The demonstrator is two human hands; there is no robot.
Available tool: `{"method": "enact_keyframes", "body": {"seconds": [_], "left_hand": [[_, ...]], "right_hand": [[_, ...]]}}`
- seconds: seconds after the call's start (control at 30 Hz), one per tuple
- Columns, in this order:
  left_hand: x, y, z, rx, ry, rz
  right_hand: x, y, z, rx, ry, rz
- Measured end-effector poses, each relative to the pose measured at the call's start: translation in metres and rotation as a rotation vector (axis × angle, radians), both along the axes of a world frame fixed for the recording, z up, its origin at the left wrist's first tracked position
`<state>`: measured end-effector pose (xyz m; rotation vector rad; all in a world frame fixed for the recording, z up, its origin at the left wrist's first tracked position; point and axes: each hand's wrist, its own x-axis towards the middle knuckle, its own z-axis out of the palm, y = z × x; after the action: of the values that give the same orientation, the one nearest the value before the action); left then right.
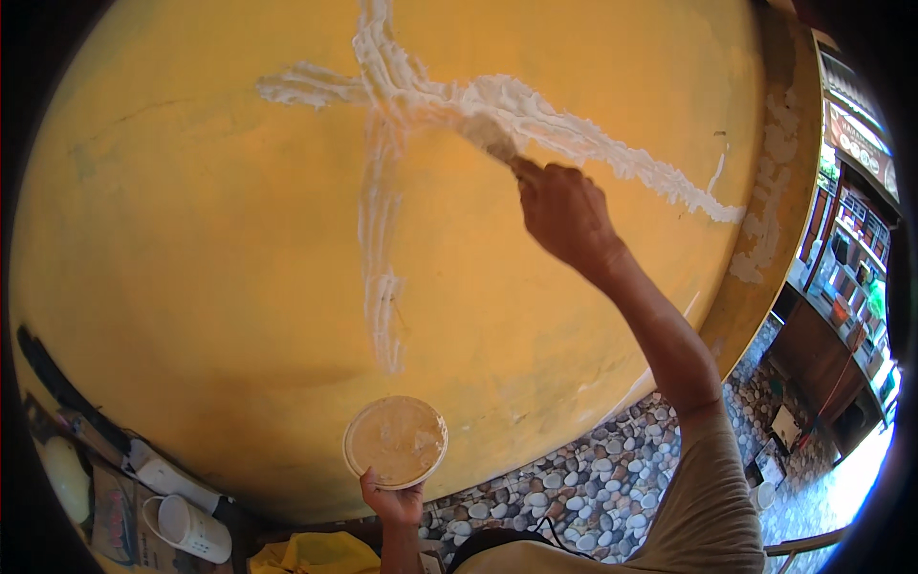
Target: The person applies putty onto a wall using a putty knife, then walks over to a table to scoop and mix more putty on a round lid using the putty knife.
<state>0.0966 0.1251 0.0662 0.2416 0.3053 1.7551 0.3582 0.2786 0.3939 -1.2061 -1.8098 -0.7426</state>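
Note:
My right hand [568,216] is closed round the handle of a putty knife [491,137]. Its blade rests against, or very near, white filler [583,145] smeared across the yellow wall [210,249]. The filler runs in ridged bands: one up to the top, a short one to the left, a long one to the right and a thinner one downward. Low in front of the wall, my left hand [390,500] grips a round tub [396,442] by its near rim, thumb on the edge. Pale paste coats the inside of the tub.
Pebble-patterned floor [574,488] lies below the wall at right. A white plastic basket [196,532], a cardboard box [120,526] and yellow cloth [316,555] sit at lower left. A patchy wall edge [755,220] and a wooden cabinet [822,354] stand at right.

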Motion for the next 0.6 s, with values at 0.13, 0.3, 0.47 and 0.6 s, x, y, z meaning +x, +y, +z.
{"method": "enact_keyframes", "body": {"seconds": [0.13,0.3,0.47,0.6], "left_hand": [[0.007,0.002,-0.003,-0.034,0.005,0.008],[0.036,0.007,-0.008,-0.017,-0.015,0.096],[0.088,0.025,-0.014,-0.013,-0.024,0.201],[0.115,0.028,-0.010,-0.012,-0.038,0.288]], "right_hand": [[0.039,0.029,0.036,0.195,0.092,0.161],[0.068,0.089,0.048,0.396,-0.074,0.256],[0.066,0.114,0.042,0.314,-0.148,0.173],[0.067,0.077,0.030,0.110,-0.175,0.170]]}}
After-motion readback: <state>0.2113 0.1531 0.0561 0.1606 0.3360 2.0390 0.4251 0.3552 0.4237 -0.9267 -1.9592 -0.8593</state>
